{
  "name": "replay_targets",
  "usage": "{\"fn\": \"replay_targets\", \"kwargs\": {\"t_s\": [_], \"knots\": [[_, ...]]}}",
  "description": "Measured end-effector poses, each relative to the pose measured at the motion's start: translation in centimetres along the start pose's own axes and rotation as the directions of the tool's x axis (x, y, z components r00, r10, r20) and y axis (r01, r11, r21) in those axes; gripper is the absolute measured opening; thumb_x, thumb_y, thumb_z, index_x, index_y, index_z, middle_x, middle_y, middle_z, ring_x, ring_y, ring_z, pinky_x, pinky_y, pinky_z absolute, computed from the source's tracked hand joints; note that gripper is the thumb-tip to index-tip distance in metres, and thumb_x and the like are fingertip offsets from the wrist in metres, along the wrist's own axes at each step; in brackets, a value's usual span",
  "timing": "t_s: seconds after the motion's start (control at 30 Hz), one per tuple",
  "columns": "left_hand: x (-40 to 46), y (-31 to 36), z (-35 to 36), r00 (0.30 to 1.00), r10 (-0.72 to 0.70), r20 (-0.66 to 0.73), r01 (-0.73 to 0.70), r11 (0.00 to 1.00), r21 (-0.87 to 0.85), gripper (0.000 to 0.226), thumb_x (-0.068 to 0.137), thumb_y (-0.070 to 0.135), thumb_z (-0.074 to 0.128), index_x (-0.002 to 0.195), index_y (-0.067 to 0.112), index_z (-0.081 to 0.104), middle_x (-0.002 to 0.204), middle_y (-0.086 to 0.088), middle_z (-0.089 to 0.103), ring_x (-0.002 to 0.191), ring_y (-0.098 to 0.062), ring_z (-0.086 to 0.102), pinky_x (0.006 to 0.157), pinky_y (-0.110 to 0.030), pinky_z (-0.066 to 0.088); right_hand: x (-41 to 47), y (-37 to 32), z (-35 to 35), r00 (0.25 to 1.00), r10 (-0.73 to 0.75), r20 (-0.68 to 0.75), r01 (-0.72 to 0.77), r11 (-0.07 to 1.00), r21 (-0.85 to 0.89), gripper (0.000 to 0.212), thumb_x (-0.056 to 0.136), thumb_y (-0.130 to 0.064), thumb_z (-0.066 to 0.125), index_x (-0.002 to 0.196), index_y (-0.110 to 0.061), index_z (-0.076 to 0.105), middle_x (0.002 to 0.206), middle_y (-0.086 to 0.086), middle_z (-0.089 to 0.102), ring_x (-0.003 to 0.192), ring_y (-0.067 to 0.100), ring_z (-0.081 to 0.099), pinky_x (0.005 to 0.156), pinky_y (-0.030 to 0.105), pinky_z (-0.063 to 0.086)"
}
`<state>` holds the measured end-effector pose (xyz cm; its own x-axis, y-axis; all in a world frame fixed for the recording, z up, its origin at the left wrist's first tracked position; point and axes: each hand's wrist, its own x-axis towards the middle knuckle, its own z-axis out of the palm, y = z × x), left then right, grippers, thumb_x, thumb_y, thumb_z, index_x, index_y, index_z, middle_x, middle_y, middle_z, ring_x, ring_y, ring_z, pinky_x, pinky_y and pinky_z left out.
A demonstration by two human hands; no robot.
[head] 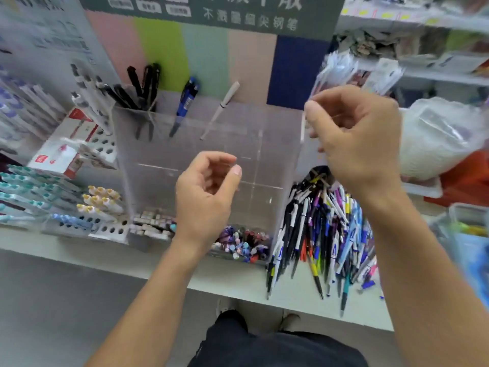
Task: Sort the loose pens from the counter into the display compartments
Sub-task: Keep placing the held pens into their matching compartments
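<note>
A heap of loose pens (325,229) in black, blue, white and purple lies on the white counter (232,276), right of a clear acrylic display (148,160) split into compartments. Its back compartments hold several black pens (145,86), a blue pen (185,104) and a pale pen (219,109). Small colourful items fill the front compartments. My right hand (357,139) is raised above the display's right edge and pinches a thin white pen (302,128) that hangs upright. My left hand (206,192) hovers over the middle of the display, fingers loosely curled, holding nothing.
Racks of white and teal pens (100,200) and red-and-white boxes (60,152) crowd the left of the counter. A bulging white plastic bag (436,139) sits at the right, with packaged goods on the shelves behind it. A coloured panel backs the display.
</note>
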<state>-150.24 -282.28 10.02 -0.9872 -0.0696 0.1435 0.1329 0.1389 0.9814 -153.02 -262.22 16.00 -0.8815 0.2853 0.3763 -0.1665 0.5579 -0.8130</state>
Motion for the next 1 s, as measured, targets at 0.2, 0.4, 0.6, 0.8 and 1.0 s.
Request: {"fn": "replay_targets", "kwargs": {"t_s": [0.2,0.4,0.6,0.8,1.0], "knots": [[-8.8,-4.7,13.2,0.655,-0.363,0.662,0.13,0.918,0.375,0.044,0.09,0.038,0.073,0.13,0.025,0.061,0.119,0.008,0.065,0.105,-0.008,0.063,0.091,-0.028,0.054,-10.4,17.6,-8.1,0.541,0.84,0.038,-0.797,0.527,-0.297,0.037,0.086,-0.037,0.078,0.106,-0.008,0.069,0.098,0.012,0.071,0.077,0.026,0.07,0.067,0.042,0.062],[-9.9,-12.7,19.7,0.666,-0.706,0.241,0.24,0.508,0.827,0.113,0.087,0.056,0.068,0.158,0.007,-0.004,0.166,-0.012,-0.006,0.151,-0.042,-0.003,0.119,-0.057,0.02,-17.2,20.9,-6.2,0.466,0.885,0.001,-0.84,0.443,-0.314,0.052,0.081,-0.053,0.075,0.111,-0.017,0.052,0.095,0.003,0.064,0.082,0.024,0.066,0.07,0.038,0.054],[-9.5,-14.2,21.7,0.732,-0.679,0.055,0.326,0.421,0.846,0.106,0.091,0.023,0.068,0.158,0.012,-0.014,0.167,-0.011,-0.014,0.151,-0.044,-0.011,0.119,-0.063,0.013,-19.4,20.8,-3.1,0.555,0.82,0.138,-0.742,0.564,-0.362,0.023,0.084,-0.031,0.068,0.092,-0.014,0.053,0.08,0.005,0.061,0.069,0.019,0.057,0.057,0.032,0.042],[-7.8,-14.6,17.9,0.702,-0.642,0.309,0.179,0.579,0.796,0.083,0.098,0.009,0.052,0.161,0.015,-0.002,0.169,-0.004,-0.008,0.154,-0.036,-0.004,0.123,-0.048,0.011,-21.1,20.9,0.4,0.313,0.801,0.511,-0.737,0.544,-0.401,0.032,0.071,-0.024,0.087,0.073,0.002,0.07,0.067,0.018,0.071,0.054,0.029,0.069,0.056,0.041,0.062],[-7.0,-13.4,13.3,0.658,-0.576,0.485,0.155,0.734,0.662,0.067,0.101,0.001,0.044,0.161,0.015,0.016,0.167,0.0,0.015,0.154,-0.017,0.012,0.124,-0.029,0.009,-20.7,20.9,4.6,0.391,0.734,0.555,-0.612,0.658,-0.438,0.042,0.075,-0.032,0.088,0.055,-0.006,0.061,0.05,0.012,0.064,0.044,0.022,0.064,0.056,0.041,0.061]]}}
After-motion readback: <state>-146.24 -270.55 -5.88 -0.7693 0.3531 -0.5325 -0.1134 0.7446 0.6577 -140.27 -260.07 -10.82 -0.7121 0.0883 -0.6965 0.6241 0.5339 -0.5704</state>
